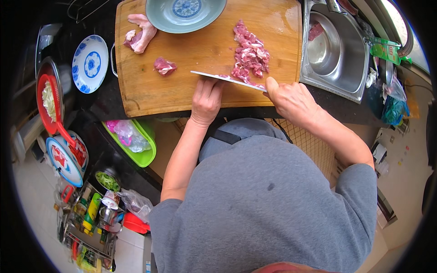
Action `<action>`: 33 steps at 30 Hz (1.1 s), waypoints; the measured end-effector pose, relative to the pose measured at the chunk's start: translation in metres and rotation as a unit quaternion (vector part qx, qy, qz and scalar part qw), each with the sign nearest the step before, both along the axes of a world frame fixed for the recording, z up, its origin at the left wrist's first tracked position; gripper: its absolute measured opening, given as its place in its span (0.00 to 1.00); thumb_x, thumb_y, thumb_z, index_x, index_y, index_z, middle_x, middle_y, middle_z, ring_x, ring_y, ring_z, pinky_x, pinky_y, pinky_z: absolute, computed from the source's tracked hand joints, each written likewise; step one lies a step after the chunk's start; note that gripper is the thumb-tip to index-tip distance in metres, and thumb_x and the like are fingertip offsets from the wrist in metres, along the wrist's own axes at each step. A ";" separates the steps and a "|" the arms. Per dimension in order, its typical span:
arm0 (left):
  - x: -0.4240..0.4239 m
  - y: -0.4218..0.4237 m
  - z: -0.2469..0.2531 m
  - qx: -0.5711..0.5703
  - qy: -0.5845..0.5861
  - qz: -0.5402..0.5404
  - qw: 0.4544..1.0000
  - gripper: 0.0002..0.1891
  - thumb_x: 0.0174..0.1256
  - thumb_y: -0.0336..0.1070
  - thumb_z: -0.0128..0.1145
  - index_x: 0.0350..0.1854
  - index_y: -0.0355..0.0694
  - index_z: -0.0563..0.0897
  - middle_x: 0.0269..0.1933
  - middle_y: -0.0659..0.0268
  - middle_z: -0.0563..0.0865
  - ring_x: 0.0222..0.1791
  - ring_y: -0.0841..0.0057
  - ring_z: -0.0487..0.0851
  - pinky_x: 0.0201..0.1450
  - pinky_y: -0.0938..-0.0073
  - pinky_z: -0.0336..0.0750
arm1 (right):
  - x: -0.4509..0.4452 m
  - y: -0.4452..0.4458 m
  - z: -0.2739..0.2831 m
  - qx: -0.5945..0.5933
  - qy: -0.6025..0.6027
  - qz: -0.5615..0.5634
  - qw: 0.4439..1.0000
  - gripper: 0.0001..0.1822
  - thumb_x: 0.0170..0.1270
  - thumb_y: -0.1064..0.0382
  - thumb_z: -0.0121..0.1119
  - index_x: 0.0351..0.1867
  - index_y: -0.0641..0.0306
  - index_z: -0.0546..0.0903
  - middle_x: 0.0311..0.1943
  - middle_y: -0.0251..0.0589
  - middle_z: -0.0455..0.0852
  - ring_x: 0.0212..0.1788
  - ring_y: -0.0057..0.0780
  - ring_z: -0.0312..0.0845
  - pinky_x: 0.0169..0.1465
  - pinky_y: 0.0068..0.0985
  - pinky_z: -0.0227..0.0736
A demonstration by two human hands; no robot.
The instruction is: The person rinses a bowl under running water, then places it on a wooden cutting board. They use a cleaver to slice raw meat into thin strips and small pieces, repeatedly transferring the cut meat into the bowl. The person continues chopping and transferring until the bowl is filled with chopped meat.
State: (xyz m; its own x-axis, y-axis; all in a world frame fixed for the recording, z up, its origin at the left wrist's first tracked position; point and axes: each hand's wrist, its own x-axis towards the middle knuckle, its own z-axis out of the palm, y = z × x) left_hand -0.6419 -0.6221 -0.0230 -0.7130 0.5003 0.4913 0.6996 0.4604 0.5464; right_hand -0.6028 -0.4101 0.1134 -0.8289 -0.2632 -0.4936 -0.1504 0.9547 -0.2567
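My right hand [294, 99] is closed around the handle end of a kitchen knife [229, 79], whose blade spans the near part of a wooden cutting board [201, 89]. Bits of meat cling along the blade. My left hand [207, 100] is at the blade's near side; its fingertips are hidden there, so its grip cannot be told. Just beyond the knife lies a heap of chopped raw meat [252, 54]. A small meat chunk [165, 66] rests left of my left hand. Farther back is a larger fatty piece of meat [141, 36].
A celadon bowl [186, 17] sits on the board's far edge. To the left are a blue-patterned plate [90, 64], a red strainer [51, 102] and a green bin [143, 150]. On the right, a steel sink [351, 65] holds a metal basin [322, 51] with meat inside.
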 end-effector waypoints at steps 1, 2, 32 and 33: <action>0.000 0.000 -0.001 -0.003 0.002 0.000 1.000 0.13 0.49 0.20 0.57 0.39 0.32 0.83 0.40 0.57 0.81 0.37 0.60 0.79 0.42 0.66 0.77 | -0.001 -0.001 -0.003 -0.005 -0.003 -0.005 1.000 0.09 0.58 0.70 0.53 0.33 0.68 0.65 0.16 0.53 0.78 0.21 0.50 0.80 0.23 0.40 0.72; 0.000 0.001 -0.001 -0.007 0.004 -0.001 1.000 0.12 0.49 0.20 0.57 0.39 0.32 0.83 0.39 0.57 0.81 0.38 0.60 0.79 0.42 0.66 0.77 | -0.003 -0.005 -0.008 -0.011 -0.005 -0.011 1.000 0.10 0.54 0.72 0.54 0.34 0.69 0.66 0.17 0.54 0.79 0.22 0.51 0.80 0.23 0.41 0.73; -0.019 0.007 0.018 -0.110 -0.023 -0.060 0.992 0.07 0.56 0.24 0.56 0.37 0.36 0.79 0.37 0.59 0.79 0.37 0.61 0.78 0.40 0.67 0.76 | 0.020 0.024 -0.034 -0.098 0.086 -0.228 0.965 0.16 0.68 0.55 0.54 0.36 0.66 0.66 0.18 0.56 0.79 0.25 0.57 0.77 0.27 0.46 0.68; -0.023 0.010 0.020 -0.103 -0.030 -0.069 0.992 0.06 0.57 0.23 0.57 0.37 0.37 0.79 0.36 0.58 0.80 0.37 0.60 0.79 0.39 0.66 0.76 | 0.024 0.027 -0.031 -0.092 0.099 -0.243 0.960 0.16 0.69 0.55 0.53 0.36 0.66 0.66 0.18 0.56 0.79 0.25 0.57 0.78 0.27 0.46 0.69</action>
State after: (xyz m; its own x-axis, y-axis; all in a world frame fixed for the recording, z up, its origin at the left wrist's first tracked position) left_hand -0.6650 -0.6117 -0.0027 -0.6557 0.6808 0.3265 0.7325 0.4686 0.4938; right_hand -0.5791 -0.3833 0.0828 -0.9488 0.1109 -0.2956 0.2385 0.8654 -0.4406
